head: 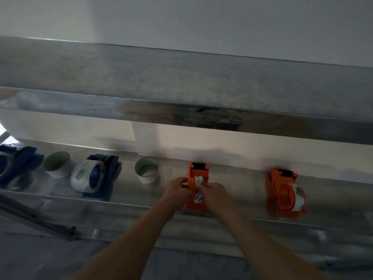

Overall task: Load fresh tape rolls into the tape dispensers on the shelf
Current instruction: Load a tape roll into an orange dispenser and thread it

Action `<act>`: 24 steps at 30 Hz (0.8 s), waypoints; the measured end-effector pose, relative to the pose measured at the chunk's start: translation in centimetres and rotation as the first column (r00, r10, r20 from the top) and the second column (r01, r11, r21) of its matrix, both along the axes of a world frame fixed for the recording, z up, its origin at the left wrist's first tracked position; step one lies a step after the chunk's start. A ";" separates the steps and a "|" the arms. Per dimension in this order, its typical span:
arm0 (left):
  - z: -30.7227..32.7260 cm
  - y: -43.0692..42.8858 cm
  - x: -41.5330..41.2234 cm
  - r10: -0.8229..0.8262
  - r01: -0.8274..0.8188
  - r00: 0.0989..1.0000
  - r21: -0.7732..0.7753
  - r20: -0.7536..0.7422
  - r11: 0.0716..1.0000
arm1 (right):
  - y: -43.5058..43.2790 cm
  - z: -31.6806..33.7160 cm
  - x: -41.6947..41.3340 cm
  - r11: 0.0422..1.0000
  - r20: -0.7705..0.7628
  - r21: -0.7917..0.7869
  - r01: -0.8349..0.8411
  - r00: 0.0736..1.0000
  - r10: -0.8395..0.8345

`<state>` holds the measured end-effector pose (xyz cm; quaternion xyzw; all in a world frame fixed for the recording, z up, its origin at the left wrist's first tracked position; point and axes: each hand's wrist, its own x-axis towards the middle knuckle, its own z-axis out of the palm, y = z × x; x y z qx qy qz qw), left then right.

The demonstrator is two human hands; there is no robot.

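An orange tape dispenser (197, 172) stands on the metal shelf (232, 178) in the middle. A clear tape roll (198, 181) sits inside it. My left hand (177, 189) grips the dispenser's left side. My right hand (215, 191) holds the roll and the dispenser from the right. A second orange dispenser (282, 190) with a roll in it lies further right. A blue dispenser (101, 176) carrying a white roll lies to the left. Another blue dispenser (16, 164) is at the far left edge.
Two loose white tape rolls (57, 164) (147, 170) stand on the shelf, either side of the loaded blue dispenser. An upper metal shelf (181, 87) overhangs close above. A white wall backs the shelf. A dark bar (36, 217) lies at the lower left.
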<state>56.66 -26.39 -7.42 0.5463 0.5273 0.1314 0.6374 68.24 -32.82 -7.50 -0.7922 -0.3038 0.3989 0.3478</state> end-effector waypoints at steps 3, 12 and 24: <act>-0.2 0.4 0.4 -0.051 0.051 0.999 0.032 -0.009 0.998 | 0.5 -0.2 -0.2 0.999 0.003 0.012 0.030 1.000 -0.030; -0.3 1.1 0.8 -0.052 0.050 0.998 0.070 0.022 0.996 | 0.8 -0.2 -0.6 0.996 -0.025 0.039 0.079 0.997 -0.078; -0.6 1.2 0.1 -0.207 0.231 0.971 0.239 -0.120 0.943 | 1.5 0.4 -0.5 0.985 -0.097 0.008 0.173 0.980 -0.171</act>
